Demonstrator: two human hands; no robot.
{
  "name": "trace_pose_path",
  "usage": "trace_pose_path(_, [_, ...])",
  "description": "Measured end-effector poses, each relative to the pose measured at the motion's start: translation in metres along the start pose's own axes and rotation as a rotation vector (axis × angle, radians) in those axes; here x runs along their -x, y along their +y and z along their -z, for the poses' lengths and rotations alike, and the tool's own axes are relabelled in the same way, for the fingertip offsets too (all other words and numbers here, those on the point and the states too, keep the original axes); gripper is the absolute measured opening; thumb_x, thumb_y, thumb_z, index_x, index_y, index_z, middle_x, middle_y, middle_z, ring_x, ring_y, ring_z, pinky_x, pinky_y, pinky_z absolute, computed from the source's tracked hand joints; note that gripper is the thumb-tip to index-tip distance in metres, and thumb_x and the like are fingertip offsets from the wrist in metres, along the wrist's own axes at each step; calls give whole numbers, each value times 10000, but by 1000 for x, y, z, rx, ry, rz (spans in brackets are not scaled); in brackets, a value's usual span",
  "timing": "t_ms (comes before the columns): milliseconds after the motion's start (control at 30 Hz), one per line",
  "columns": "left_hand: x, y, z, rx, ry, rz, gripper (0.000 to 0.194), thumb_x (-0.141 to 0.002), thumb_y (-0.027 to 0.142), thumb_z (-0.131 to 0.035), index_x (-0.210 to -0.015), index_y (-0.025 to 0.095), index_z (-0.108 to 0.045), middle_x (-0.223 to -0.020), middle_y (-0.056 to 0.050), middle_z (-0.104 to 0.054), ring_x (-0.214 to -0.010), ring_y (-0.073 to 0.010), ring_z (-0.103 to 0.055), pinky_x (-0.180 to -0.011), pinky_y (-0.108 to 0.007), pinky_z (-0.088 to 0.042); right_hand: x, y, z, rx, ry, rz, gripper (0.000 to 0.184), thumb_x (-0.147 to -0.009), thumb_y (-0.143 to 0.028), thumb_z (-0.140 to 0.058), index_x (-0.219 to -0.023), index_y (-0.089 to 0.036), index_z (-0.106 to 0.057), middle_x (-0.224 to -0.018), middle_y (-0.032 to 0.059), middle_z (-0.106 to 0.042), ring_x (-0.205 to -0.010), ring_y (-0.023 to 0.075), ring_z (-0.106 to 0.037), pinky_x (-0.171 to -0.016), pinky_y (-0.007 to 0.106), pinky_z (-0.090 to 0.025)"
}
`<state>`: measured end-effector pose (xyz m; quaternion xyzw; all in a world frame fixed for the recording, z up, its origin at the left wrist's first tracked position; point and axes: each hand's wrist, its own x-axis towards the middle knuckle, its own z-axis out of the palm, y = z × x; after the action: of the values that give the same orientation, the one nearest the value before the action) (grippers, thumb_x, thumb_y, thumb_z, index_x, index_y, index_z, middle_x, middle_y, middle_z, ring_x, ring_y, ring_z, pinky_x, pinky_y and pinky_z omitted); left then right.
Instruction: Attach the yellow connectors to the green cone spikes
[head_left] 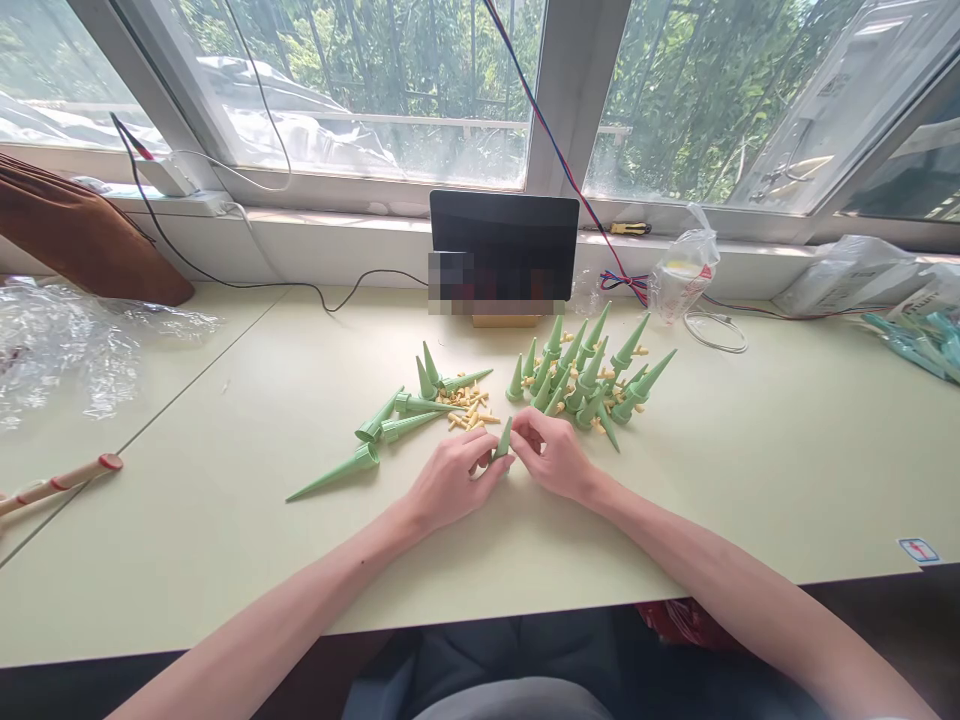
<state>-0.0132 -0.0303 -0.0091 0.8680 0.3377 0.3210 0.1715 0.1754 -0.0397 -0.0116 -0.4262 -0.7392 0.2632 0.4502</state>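
My left hand (459, 472) grips a green plastic watering spike (504, 440), its tip pointing up. Close against the spike's right side is my right hand (553, 452), with thumb and fingers pinched together; what they hold, if anything, is hidden. Just beyond my hands lies a pile of small yellow valve pieces (469, 400). To the left are several loose green spikes (337, 474), some lying down and a couple standing. A dense cluster of green spikes with yellow pieces in their sides (589, 380) stands behind my right hand, a few tilted or lying.
A dark-screened tablet (504, 240) stands at the back on a small brown block. Clear plastic wrap (67, 345) and a wooden stick (60, 483) lie left. Cables, a bagged cup (682, 275) and a screwdriver (630, 229) are near the windowsill; blue-green items (922, 345) lie far right.
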Motion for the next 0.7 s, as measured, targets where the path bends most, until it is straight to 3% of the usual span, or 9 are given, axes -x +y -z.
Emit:
trace_pose_path(233, [-1,3,1,20,4,60,279,-928,244,-543,-689,193,-406,-630,23,-499,-574,-115,-435,-555,-259,-317,0,-1,0,55,61,4,149,-958,-287,-496,-835,-211,-534,-619,-34,-487,-520,111,-426,-516,248,-385])
trace_pose_path(700, [-2,0,2,30,37,117,260,-932,240,-529,-702,189,-421,-625,25,-502,-555,-109,-426,-544,-255,-329,2,-3,1,17,39,37,159,-951,-279,-521,-825,-201,-578,-629,-15,-532,-529,116,-469,-524,253,-417])
